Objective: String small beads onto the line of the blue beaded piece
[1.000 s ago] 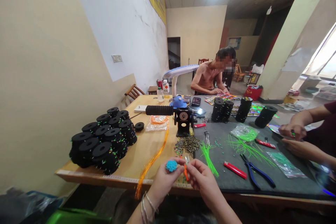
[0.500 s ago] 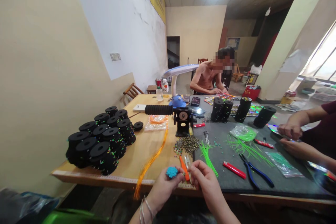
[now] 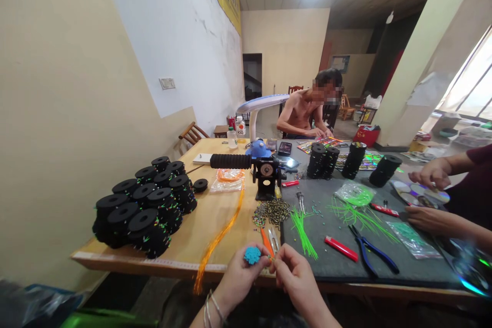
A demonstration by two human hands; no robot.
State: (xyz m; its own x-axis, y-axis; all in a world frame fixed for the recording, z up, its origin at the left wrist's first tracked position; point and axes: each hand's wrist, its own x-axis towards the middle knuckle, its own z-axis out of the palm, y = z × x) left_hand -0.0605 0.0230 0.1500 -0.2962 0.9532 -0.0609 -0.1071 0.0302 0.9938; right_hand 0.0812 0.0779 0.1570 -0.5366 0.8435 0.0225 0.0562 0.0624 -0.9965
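Observation:
My left hand (image 3: 240, 277) is closed at the near table edge, with a small blue spiky ball (image 3: 252, 254) sitting on top of its fingers. My right hand (image 3: 295, 277) is pinched right against it, fingertips meeting the left thumb; what they grip is too small to make out. Small orange-handled snips (image 3: 269, 240) lie on the table just beyond my fingers. A pile of small beads (image 3: 272, 211) and a bundle of green strands (image 3: 303, 225) lie a little farther out.
Stacks of black foam spools (image 3: 144, 205) fill the left of the wooden table (image 3: 215, 210). A hand-crank winder (image 3: 265, 174), red lighter (image 3: 340, 248), blue pliers (image 3: 371, 254) and orange strands (image 3: 219, 238) lie about. Another person's hands (image 3: 430, 195) work at the right; a seated person (image 3: 307, 113) is at the far end.
My hands have dropped slightly toward the table edge and closed together. The snips left my right hand and now lie on the table. The person at the right raised a hand.

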